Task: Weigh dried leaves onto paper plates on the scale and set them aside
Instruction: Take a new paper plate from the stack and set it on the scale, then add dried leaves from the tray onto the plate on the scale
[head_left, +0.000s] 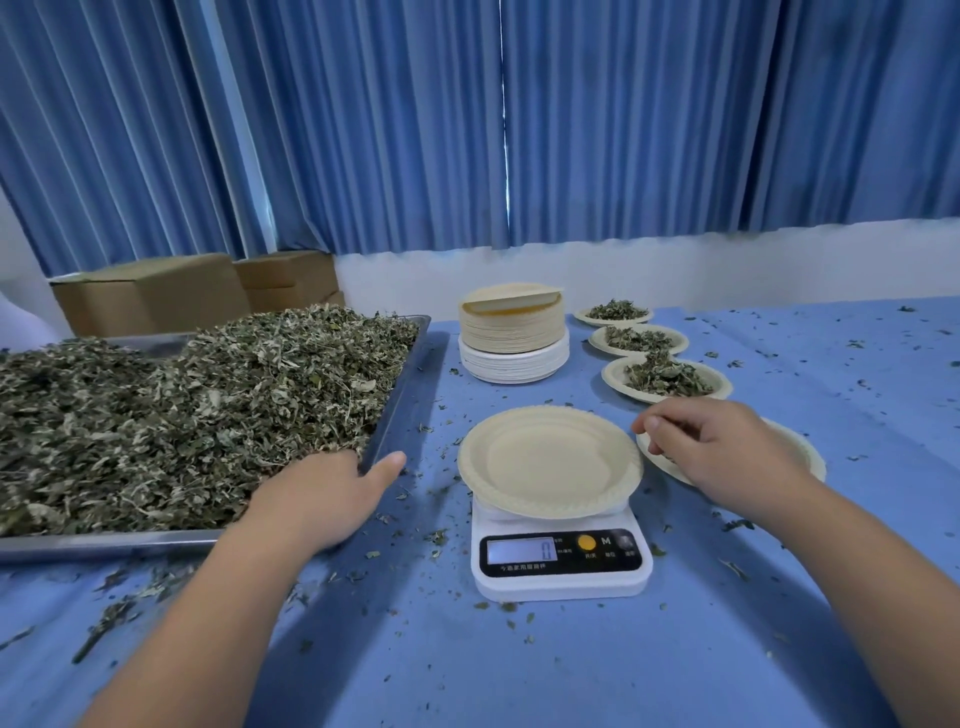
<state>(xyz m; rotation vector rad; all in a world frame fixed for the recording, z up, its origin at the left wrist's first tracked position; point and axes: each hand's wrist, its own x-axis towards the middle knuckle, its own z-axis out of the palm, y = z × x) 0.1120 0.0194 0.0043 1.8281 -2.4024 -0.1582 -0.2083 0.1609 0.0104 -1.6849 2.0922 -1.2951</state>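
The scale (561, 582) read zero under an empty paper plate (545, 460), and the dried leaves (197, 405) lay heaped in the steel tray (400, 384) to its left — on the side of the left hand (322, 499), whose fingers were sunk in the heap at the near corner, grip hidden. The right hand (722, 447) hung curled over another plate (810, 452) just right of the scale — whether it held anything I could not tell — with filled plates (613, 374) beyond.

An empty plate (549, 460) sits on the scale (561, 564). The left hand (317, 499) is sunk in leaves (182, 405) at the tray's (104, 543) near right corner, and the right hand (722, 447) is over a second plate (802, 452).
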